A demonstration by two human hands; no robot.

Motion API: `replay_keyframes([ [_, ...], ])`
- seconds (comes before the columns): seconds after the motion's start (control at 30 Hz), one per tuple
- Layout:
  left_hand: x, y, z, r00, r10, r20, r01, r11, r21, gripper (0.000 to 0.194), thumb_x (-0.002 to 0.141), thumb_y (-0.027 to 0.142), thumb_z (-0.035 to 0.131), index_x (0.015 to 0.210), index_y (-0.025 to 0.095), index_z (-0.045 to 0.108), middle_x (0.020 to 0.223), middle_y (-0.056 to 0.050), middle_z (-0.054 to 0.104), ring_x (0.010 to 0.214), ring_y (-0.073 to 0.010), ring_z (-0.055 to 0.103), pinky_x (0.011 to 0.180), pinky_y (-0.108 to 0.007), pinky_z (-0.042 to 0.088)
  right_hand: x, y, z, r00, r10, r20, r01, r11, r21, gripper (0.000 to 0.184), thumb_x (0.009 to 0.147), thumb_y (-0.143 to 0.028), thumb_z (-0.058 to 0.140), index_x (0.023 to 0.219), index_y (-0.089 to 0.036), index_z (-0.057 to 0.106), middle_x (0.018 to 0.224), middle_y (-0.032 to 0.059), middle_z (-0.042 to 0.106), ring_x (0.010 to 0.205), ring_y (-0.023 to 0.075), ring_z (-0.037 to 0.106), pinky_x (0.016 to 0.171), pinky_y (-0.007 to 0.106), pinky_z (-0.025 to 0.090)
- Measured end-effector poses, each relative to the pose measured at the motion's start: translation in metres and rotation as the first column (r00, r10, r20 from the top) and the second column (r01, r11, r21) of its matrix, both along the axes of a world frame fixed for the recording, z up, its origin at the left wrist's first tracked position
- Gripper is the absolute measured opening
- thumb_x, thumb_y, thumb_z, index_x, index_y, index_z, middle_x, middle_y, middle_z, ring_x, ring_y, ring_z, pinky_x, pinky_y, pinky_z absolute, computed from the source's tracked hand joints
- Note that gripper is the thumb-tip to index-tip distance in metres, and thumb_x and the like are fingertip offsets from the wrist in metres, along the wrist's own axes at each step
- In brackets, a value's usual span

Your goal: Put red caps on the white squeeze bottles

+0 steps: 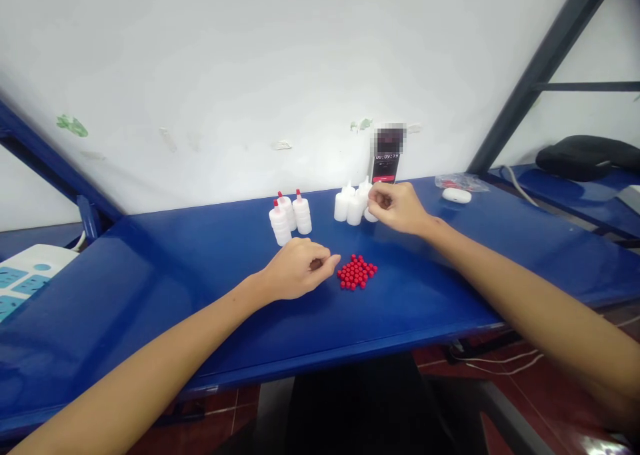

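My left hand (301, 268) is over the front middle of the table, fingers curled and thumb pointing right. Its fingertips are beside a cluster of small red caps (354, 273); anything within its grasp is hidden. My right hand (397, 206) is closed at the top of a white squeeze bottle (371, 214), mostly covered by the fingers. Left of it stand several uncapped white bottles (355, 210) with pointed nozzles. Behind my left hand, a group of 3 white bottles (302, 216) with red tips stands upright.
A phone (385, 162) showing a timer leans on the wall. A white earbud case (457, 195) and a clear plastic bag (467, 182) lie at the back right of the blue table (200, 255). A white power strip (37, 272) is at far left. Metal posts flank the table.
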State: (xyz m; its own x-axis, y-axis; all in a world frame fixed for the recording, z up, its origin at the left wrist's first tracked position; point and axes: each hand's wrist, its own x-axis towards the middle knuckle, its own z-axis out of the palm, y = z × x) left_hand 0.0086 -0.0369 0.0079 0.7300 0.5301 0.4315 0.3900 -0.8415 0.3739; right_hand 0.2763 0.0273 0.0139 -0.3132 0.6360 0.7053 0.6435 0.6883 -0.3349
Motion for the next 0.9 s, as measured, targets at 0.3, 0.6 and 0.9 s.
replay_keyframes([
  [0.3,-0.003,0.002,-0.005,1.000,0.029,-0.004,-0.029,0.992,-0.126,0.016,0.098,0.031,0.046,0.103,0.019,0.055,0.072,0.003,0.058,0.059,-0.0107,0.049,0.057,-0.025,0.039,0.012,0.008,0.000,0.995,-0.096,-0.032,0.098,0.994,0.044,0.007,0.077,-0.023,0.060,0.071,-0.020,0.059,0.054,-0.0033,0.054,0.049,0.0117,0.049,0.053,0.026,0.041],
  [0.6,-0.003,0.003,-0.005,0.997,0.028,-0.066,-0.035,0.992,-0.118,0.022,0.101,0.031,0.041,0.104,0.019,0.058,0.080,0.000,0.062,0.066,-0.0120,0.053,0.064,-0.026,0.042,0.022,0.018,0.000,0.984,-0.179,-0.007,0.178,0.978,-0.113,0.018,0.083,-0.030,0.059,0.086,-0.015,0.069,0.058,-0.0013,0.058,0.053,0.0124,0.052,0.060,0.027,0.041],
  [0.9,-0.001,0.004,-0.007,0.949,-0.047,-0.312,0.032,0.998,-0.053,0.046,0.103,0.021,0.030,0.147,0.031,0.040,0.114,-0.006,0.055,0.079,-0.0136,0.055,0.075,-0.028,0.046,0.016,0.011,0.011,0.993,0.000,-0.122,-0.054,0.897,-0.440,0.025,0.081,-0.038,0.064,0.074,-0.015,0.070,0.061,0.0005,0.057,0.055,0.0119,0.045,0.055,0.028,0.033],
])
